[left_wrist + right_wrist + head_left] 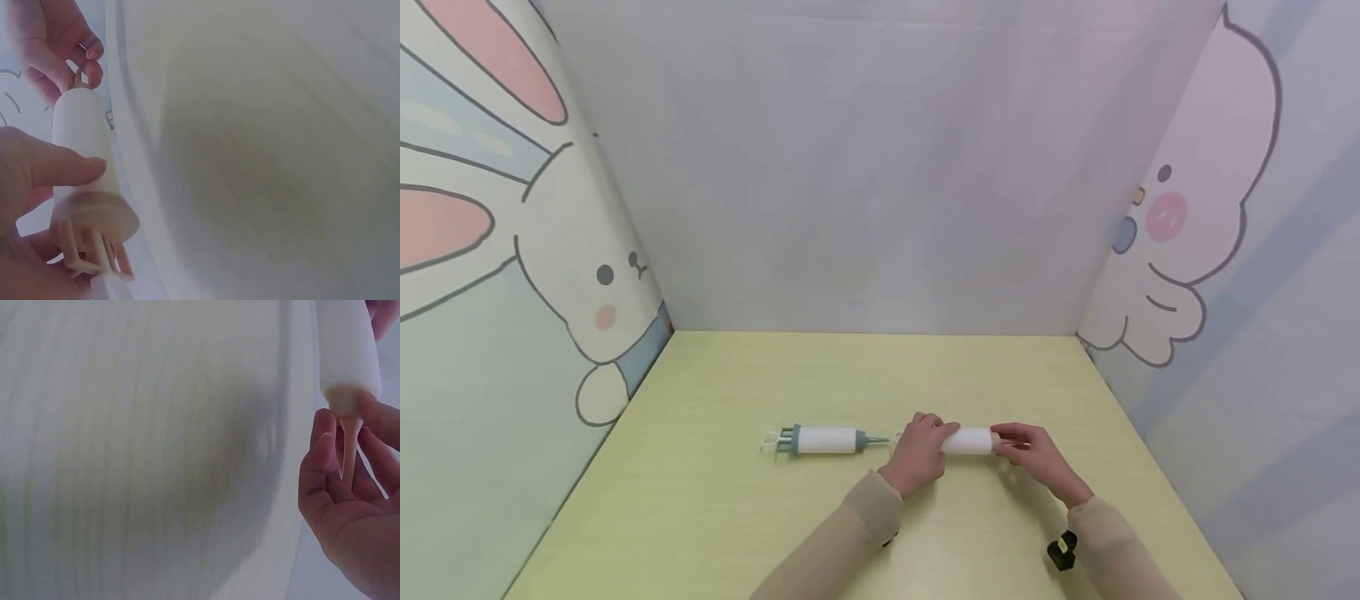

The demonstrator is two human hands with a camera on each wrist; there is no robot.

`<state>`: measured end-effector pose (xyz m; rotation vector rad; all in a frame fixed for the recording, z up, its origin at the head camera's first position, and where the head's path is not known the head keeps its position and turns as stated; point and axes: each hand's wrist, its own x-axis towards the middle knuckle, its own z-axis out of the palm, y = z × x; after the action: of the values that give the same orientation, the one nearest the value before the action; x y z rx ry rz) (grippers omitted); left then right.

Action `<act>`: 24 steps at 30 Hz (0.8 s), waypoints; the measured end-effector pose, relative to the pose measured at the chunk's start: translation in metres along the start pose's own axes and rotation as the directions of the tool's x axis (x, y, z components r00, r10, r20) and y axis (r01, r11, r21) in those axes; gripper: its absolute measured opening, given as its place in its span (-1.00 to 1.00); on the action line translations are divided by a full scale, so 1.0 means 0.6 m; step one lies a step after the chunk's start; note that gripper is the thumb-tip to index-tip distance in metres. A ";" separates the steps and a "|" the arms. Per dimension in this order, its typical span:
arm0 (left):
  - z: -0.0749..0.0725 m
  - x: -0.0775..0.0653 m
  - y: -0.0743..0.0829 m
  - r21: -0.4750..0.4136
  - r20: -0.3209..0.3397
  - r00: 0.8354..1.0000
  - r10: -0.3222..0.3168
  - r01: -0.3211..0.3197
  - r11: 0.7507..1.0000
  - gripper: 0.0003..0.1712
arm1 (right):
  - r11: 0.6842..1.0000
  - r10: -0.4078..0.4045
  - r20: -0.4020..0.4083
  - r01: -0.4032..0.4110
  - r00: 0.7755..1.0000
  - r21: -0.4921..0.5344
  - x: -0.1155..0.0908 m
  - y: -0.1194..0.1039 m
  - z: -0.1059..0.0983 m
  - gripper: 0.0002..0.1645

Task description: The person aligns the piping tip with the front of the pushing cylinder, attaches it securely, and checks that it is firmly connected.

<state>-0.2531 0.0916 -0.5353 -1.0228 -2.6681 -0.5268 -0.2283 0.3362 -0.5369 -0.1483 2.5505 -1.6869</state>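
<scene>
A syringe-style sausage stuffer with a white barrel [968, 441] and peach ends is held level between both hands. My left hand [917, 454] grips the barrel near the plunger end, its thumb laid across the white tube and fingers underneath. Beside that thumb, the peach end cap [97, 215] shows its open frame and the pale plunger rod. My right hand [1037, 462] pinches the peach collar [341, 399] at the other end, with the tapered nozzle [350, 444] pointing into its palm. Left of my left hand lies a second stuffer [827, 440] with green ends, its nozzle towards that hand.
The pale yellow table [715, 375] is bounded by a grey back wall [850, 167] and by side walls with cartoon animals. A small black item [1062, 550] sits by my right sleeve [1108, 533]. Another dark bit shows beside the left sleeve [850, 525].
</scene>
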 end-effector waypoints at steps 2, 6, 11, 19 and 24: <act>0.002 0.000 -0.002 -0.002 0.002 1.000 0.001 -0.001 1.000 -0.45 | 1.000 0.000 0.003 0.000 1.000 0.003 0.003 0.000 0.002 -0.51; 0.006 0.001 -0.005 -0.025 0.020 1.000 -0.006 0.007 1.000 -0.46 | 1.000 0.017 -0.004 -0.017 1.000 0.005 0.008 0.005 0.004 -0.51; 0.007 -0.001 -0.005 -0.073 0.051 0.998 -0.029 0.032 0.997 -0.47 | 0.998 0.055 -0.008 -0.055 0.998 -0.013 0.013 0.016 0.006 -0.51; 0.010 -0.005 -0.010 -0.067 0.043 0.999 -0.030 0.033 0.997 -0.48 | 0.996 0.086 -0.019 -0.086 0.996 -0.004 0.016 0.021 0.009 -0.53; 0.015 -0.005 -0.016 -0.014 0.009 1.000 -0.001 0.002 1.000 -0.48 | 0.995 0.095 -0.009 -0.095 0.995 -0.001 0.010 0.008 0.007 -0.50</act>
<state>-0.2579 0.0868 -0.5467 -1.0297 -2.6774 -0.5432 -0.2341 0.3333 -0.5434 -0.0192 2.5217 -1.6561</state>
